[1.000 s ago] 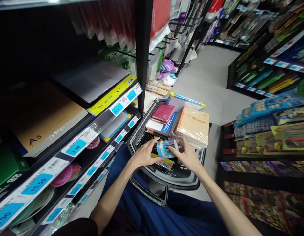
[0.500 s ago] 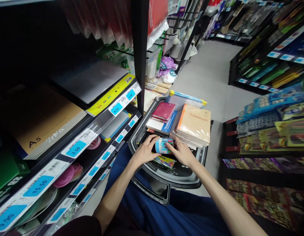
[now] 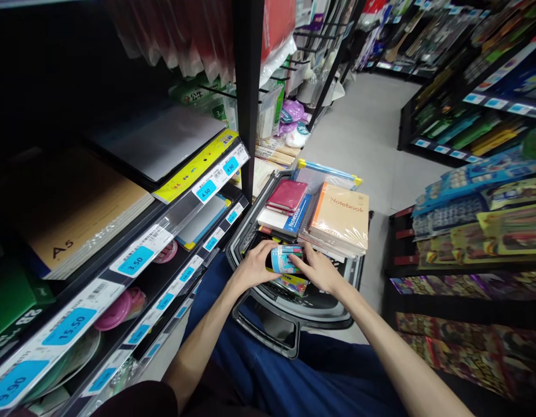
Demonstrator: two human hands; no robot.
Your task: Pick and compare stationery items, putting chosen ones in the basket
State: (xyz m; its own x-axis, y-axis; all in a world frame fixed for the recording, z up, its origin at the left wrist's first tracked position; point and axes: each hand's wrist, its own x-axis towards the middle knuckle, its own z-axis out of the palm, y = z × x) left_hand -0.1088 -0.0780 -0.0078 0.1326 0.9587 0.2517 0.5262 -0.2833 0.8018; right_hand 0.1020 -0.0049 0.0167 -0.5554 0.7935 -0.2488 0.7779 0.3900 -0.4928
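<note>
Between both hands lies a small blue-labelled tub on its side, with coloured streaks that look like sticks inside. My left hand grips its left end, fingers curled around it. The fingers of my right hand close on its right end. Below the tub is a dark shopping basket. In it are a pack of tan notebooks, a blue and white notebook and a dark red notebook. A yellow, colourful packet shows under the tub.
Shelves on the left carry A5 notebooks, pink items and price tags. A black upright post stands beside the basket. Hanging snack packets line the right. Grey aisle floor runs ahead.
Both hands and the tub have shifted very slightly left. The grip stays the same, and the basket's contents look unchanged.
</note>
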